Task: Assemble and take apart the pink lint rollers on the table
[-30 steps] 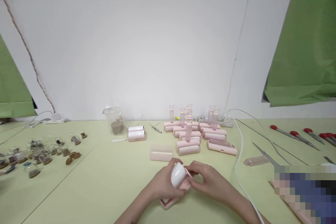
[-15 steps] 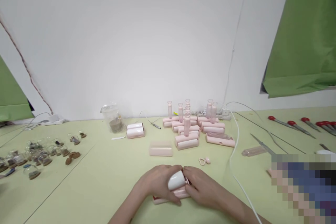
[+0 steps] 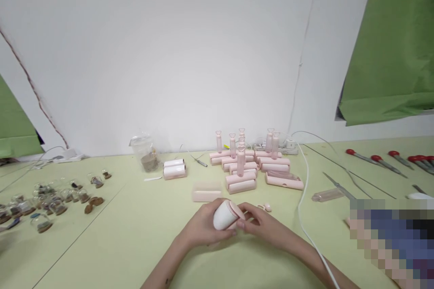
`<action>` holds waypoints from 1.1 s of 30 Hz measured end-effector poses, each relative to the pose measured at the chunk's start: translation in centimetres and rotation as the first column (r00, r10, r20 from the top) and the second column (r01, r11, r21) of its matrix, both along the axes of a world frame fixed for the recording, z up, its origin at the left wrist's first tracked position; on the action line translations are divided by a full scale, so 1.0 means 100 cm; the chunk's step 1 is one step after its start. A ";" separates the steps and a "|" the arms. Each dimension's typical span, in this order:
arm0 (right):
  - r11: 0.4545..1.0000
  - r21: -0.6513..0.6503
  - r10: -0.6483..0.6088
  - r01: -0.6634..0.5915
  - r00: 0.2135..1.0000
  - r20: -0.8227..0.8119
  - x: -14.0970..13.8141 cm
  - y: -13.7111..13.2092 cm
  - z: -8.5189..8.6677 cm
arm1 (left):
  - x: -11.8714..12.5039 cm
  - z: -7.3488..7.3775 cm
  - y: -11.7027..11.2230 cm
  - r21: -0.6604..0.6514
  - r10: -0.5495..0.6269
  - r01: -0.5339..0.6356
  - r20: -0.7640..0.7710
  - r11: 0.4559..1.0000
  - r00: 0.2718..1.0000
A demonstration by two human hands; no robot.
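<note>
Near the table's front, my left hand (image 3: pixel 203 227) is wrapped around a pink-and-white lint roller (image 3: pixel 224 216), tilted with its round end towards the right. The thumb and fingers of my right hand (image 3: pixel 262 225) pinch the pink edge at that end. My palm and fingers cover part of the roller. Just beyond my hands lies a pale pink, translucent cover (image 3: pixel 207 192). A small pink heart-shaped loop piece (image 3: pixel 267 207) is partly hidden behind my right hand.
Several pink lint rollers (image 3: pixel 241 182) with upright clear handles stand at the back. White rolls (image 3: pixel 175 171) and a plastic bag (image 3: pixel 144 156) are left of them. Small glass domes (image 3: pixel 42 222) fill the left. A white cable (image 3: pixel 303 216), scissors (image 3: pixel 339 185) and red-tipped tools (image 3: pixel 376 159) lie right.
Both hands have lifted the roller slightly and turned it, so its round pink end now shows. The pink part seen beneath it before is no longer visible there.
</note>
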State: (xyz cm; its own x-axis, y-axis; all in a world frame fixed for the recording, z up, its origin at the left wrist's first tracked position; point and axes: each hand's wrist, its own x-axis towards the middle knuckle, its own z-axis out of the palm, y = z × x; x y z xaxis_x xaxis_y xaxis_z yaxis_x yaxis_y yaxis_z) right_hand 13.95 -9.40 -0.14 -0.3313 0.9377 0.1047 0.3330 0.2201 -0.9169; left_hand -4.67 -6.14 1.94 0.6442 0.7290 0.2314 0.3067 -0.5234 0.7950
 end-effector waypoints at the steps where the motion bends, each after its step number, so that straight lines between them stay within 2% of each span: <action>1: 0.999 -0.035 0.011 -0.016 0.993 -0.121 -0.003 0.001 -0.004 | 0.003 -0.001 -0.001 -0.019 0.037 -0.036 0.050 0.999 0.998; 2: 0.998 -0.057 0.014 -0.028 0.972 -0.234 -0.008 0.003 -0.009 | 0.004 -0.003 -0.002 -0.029 0.052 -0.049 0.081 0.998 0.995; 4: 0.997 -0.080 -0.023 -0.011 0.914 -0.406 -0.015 0.004 -0.015 | 0.003 -0.006 0.003 -0.016 -0.011 0.012 0.080 1.000 0.997; 6: 0.995 -0.090 -0.078 0.038 0.870 -0.487 -0.018 0.006 -0.015 | -0.005 -0.009 0.017 0.034 -0.082 0.081 0.045 0.996 0.996; 7: 0.993 -0.095 -0.110 0.072 0.853 -0.510 -0.018 0.006 -0.012 | -0.012 -0.011 0.027 0.064 -0.074 0.072 0.030 0.995 0.997; 8: 0.989 -0.097 -0.147 0.113 0.837 -0.526 -0.015 0.006 -0.008 | -0.019 -0.013 0.038 0.093 -0.014 0.011 0.035 0.996 0.999; 10: 0.973 -0.088 -0.228 0.214 0.821 -0.524 -0.007 0.007 0.001 | -0.033 -0.018 0.060 0.092 0.207 -0.209 0.025 0.974 0.978; 11: 0.960 -0.075 -0.269 0.270 0.816 -0.511 -0.002 0.007 0.006 | -0.039 -0.021 0.069 0.037 0.268 -0.267 -0.005 0.963 0.963; 13: 0.928 -0.025 -0.342 0.372 0.820 -0.459 0.008 0.008 0.016 | -0.045 -0.027 0.078 -0.073 0.271 -0.274 -0.051 0.959 0.961; 16: 0.879 0.123 -0.409 0.461 0.861 -0.301 0.017 0.009 0.025 | -0.041 -0.036 0.070 -0.134 0.142 -0.152 -0.081 0.979 0.987; 18: 0.877 0.211 -0.401 0.431 0.900 -0.174 0.016 0.009 0.028 | -0.031 -0.041 0.058 -0.182 0.008 -0.025 -0.093 0.983 0.996; 22: 0.917 0.295 -0.289 0.269 0.957 0.024 0.002 0.008 0.029 | -0.015 -0.051 0.044 -0.294 -0.199 0.183 -0.022 0.938 0.980; 24: 0.917 0.357 -0.251 0.178 0.953 0.170 -0.005 0.009 0.028 | -0.013 -0.052 0.044 -0.325 -0.235 0.226 0.013 0.918 0.972; 28: 0.877 0.479 -0.262 0.037 0.872 0.413 -0.013 0.013 0.022 | -0.015 -0.050 0.047 -0.353 -0.266 0.270 0.062 0.896 0.962; 31: 0.879 0.477 -0.246 -0.007 0.850 0.466 -0.019 0.010 0.013 | -0.015 -0.048 0.047 -0.376 -0.288 0.298 0.083 0.878 0.954; 33: 0.880 0.474 -0.261 0.007 0.842 0.473 -0.021 0.006 0.008 | -0.015 -0.046 0.046 -0.393 -0.306 0.316 0.090 0.864 0.948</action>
